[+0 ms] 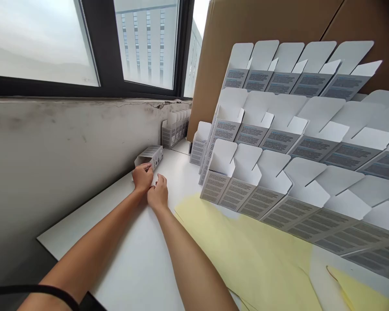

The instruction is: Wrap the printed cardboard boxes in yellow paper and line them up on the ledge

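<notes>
A: Checked the left hand (142,177)?
B: Yep. Found it closed narrow over the near end of the small grey box (151,156), fingers on top, gripping. Spotted the box lying on its side on the white table (139,268), just ahead of the knuckles, far end angled away to the right. Sat close to the grey wall (61,147) on that hand's left.
A: And the right hand (158,192)?
B: Saw it just right of the left one, touching or nearly so, heel down on the table, fingers half curled toward the box. Couldn't tell whether it pinched anything, too small to read.
A: Logged anything else around them?
B: Logged rows of open cartons (278,190) right of the right hand, flaps up, leaning back in tiers against a brown cardboard sheet (272,21). Noticed a yellow paper sheet (246,250) under the nearest row, running back alongside the right forearm. Caught a smaller cluster of cartons (175,127) well ahead of both hands, by the wall below the window (145,39). Also saw a short stack (199,147) ahead and right, between that cluster and the rows. Picked up a black strap (35,291) across the left arm, far behind the hand.
</notes>
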{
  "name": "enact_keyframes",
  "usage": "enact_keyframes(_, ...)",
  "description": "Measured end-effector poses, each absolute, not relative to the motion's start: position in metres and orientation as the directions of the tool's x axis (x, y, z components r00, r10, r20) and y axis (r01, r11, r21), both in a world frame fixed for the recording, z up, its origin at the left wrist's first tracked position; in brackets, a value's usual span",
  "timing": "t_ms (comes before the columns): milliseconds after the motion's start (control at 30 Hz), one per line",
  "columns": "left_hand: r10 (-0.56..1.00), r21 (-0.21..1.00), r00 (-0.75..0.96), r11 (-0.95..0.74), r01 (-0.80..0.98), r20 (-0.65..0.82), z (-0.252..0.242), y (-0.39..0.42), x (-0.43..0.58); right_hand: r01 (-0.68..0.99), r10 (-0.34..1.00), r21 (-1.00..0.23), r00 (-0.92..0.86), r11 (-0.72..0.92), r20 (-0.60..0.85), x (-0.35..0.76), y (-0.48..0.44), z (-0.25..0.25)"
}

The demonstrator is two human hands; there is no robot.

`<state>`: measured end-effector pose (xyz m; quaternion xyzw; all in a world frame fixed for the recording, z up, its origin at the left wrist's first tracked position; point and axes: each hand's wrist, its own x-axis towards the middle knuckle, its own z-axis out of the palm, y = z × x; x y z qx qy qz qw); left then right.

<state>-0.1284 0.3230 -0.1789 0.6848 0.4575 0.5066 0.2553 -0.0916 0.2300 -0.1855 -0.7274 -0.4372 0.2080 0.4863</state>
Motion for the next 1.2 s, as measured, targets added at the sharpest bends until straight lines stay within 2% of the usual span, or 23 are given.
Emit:
enact_keyframes(200, 0.847, 0.766, 0.052, -0.502, 0.401, 0.528, -0.150, 0.274, -0.142, 0.385, 0.825, -0.896, 0.564, -0.220, 0.040, -0.074, 0.216, -0.173)
enact_keyframes(333, 0.836, 0.751, 0.080, -0.526, 0.398, 0.543, -0.121, 0.243, -0.168, 0.432, 0.811, -0.883, 0.574, -0.184, 0.111, -0.045, 0.191, -0.154)
enact_keyframes(433, 0.864, 0.764, 0.179, -0.501, 0.406, 0.471, -0.094, 0.213, -0.196, 0.471, 0.811, -0.873, 0.556, -0.126, 0.183, -0.022, 0.152, -0.142)
enact_keyframes(533, 0.863, 0.762, 0.251, -0.505, 0.405, 0.439, -0.074, 0.183, -0.226, 0.487, 0.849, -0.868, 0.495, -0.092, 0.187, -0.003, 0.101, -0.138)
enact_keyframes(633, 0.854, 0.807, 0.332, -0.500, 0.313, 0.400, -0.068, 0.157, -0.247, 0.441, 0.924, -0.893, 0.372, -0.088, 0.092, 0.011, 0.048, -0.135)
enact_keyframes(700, 0.825, 0.829, 0.391, -0.513, 0.221, 0.407, -0.072, 0.143, -0.251, 0.344, 0.969, -0.937, 0.248, -0.069, 0.020, 0.020, 0.014, -0.130)
enact_keyframes(767, 0.774, 0.831, 0.457, -0.543, 0.121, 0.439, -0.080, 0.132, -0.243, 0.241, 0.988, -0.970, 0.152, -0.043, -0.006, 0.031, -0.018, -0.123)
enact_keyframes(833, 0.701, 0.817, 0.524, -0.577, 0.016, 0.484, -0.088, 0.121, -0.227, 0.206, 0.990, -0.978, 0.144, -0.026, 0.004, 0.044, -0.051, -0.116)
enact_keyframes(933, 0.527, 0.763, 0.667, -0.639, -0.098, 0.527, -0.097, 0.104, -0.192, 0.286, 0.966, -0.957, 0.257, -0.055, 0.021, 0.066, -0.098, -0.109)
enact_keyframes(1067, 0.278, 0.660, 0.822, -0.736, -0.151, 0.498, -0.106, 0.083, -0.145, 0.420, 0.911, -0.890, 0.413, -0.178, 0.012, 0.087, -0.151, -0.111)
enact_keyframes(1200, 0.236, 0.642, 0.844, -0.751, -0.156, 0.481, -0.128, 0.073, -0.108, 0.422, 0.874, -0.870, 0.486, -0.254, -0.020, 0.095, -0.179, -0.123)
